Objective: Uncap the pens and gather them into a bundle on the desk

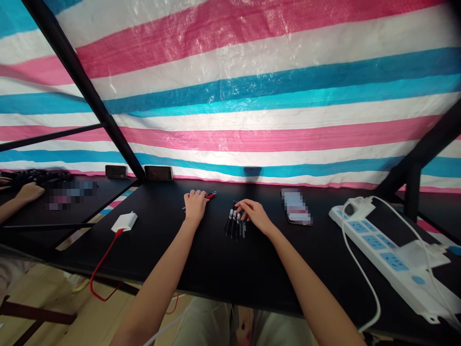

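My left hand (195,203) rests on the black table (201,254), fingers curled round a red-tipped pen (209,195) that sticks out to the right. My right hand (253,214) lies just to the right of it, fingers bent down onto a small bunch of several black pens (235,223) lying side by side. Whether the right hand grips one of those pens or only touches them is not clear. The two hands are about a hand's width apart.
A phone (296,206) lies right of my right hand. A white power strip (389,254) with white cables fills the right end. A white charger (124,222) with a red cable sits left. Two phones (158,173) lean at the striped tarp. Another person's hand (29,192) is far left.
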Tool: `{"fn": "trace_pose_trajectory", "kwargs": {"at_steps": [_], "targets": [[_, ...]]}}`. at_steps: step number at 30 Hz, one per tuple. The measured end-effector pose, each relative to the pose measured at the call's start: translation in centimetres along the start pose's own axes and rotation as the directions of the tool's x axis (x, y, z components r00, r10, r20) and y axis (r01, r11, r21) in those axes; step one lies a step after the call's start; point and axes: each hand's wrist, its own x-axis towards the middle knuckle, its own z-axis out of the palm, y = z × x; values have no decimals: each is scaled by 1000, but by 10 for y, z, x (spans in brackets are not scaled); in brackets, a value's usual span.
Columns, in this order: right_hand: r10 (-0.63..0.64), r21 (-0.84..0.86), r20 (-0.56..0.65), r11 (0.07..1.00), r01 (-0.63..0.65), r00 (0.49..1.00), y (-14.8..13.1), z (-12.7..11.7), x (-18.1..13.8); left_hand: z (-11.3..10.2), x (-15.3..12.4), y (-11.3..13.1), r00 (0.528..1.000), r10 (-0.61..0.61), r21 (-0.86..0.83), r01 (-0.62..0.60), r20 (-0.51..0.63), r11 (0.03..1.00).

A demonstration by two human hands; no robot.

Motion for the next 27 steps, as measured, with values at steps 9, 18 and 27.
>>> {"fn": "trace_pose_trajectory", "kwargs": {"at_steps": [9, 18, 27], "targets": [[59, -691, -157, 706, -152, 986, -4, -10, -4, -13, -6, 31, 973, 228, -104, -230, -27, 968], [200, -830, -105, 522, -197, 974, -5, -7, -7, -12, -17, 62, 940, 311, -289, -261, 142, 921], [275, -826, -201, 468, -314, 940, -9, 1, -8, -14, -16, 55, 933, 279, -243, -223, 228, 944]]}}
